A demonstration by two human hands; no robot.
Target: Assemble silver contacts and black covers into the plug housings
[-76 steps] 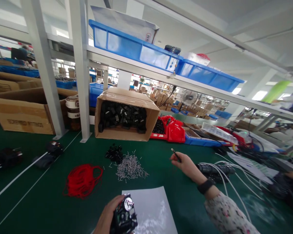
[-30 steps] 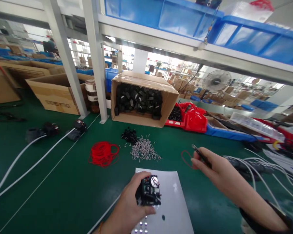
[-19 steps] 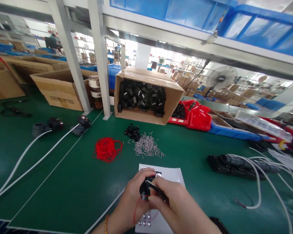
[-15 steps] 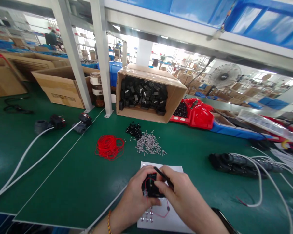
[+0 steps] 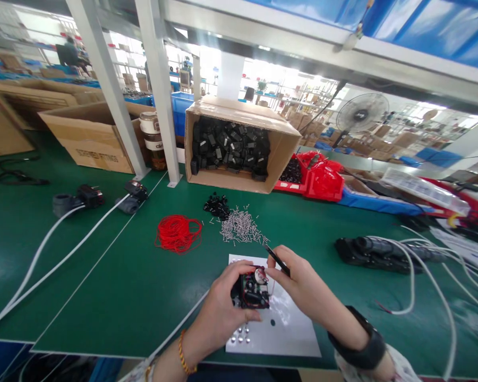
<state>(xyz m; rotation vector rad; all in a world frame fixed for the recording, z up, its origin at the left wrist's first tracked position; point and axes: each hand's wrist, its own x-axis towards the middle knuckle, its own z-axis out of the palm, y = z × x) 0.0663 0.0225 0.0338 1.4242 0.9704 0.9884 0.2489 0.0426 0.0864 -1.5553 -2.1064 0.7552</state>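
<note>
Near the front of the bench, my left hand (image 5: 229, 302) grips a small black housing (image 5: 255, 289) by its sides. Electronic parts, thin red wires and a round white piece show in its open face. My right hand (image 5: 292, 273) is closed around a slim black stick-like tool (image 5: 276, 260), probably tweezers, whose tip points up and left. Its fingertips are at the housing's right edge, beside a thin wire. Below both hands lies a white sheet (image 5: 295, 329) with several small shiny round pieces (image 5: 241, 335) and one dark disc (image 5: 273, 322).
A red wire coil (image 5: 178, 233), a pile of metal pins (image 5: 241, 225) and small black parts (image 5: 217, 206) lie ahead. Behind stands a carton (image 5: 279, 159) of black housings. White cables (image 5: 412, 286) with dark units (image 5: 362, 254) are at right; plugs (image 5: 90, 196) at left.
My right hand has moved right and up from over the housing, with its tool. The housing's inside now shows, turned toward me. The red wire over the sheet is no longer there.
</note>
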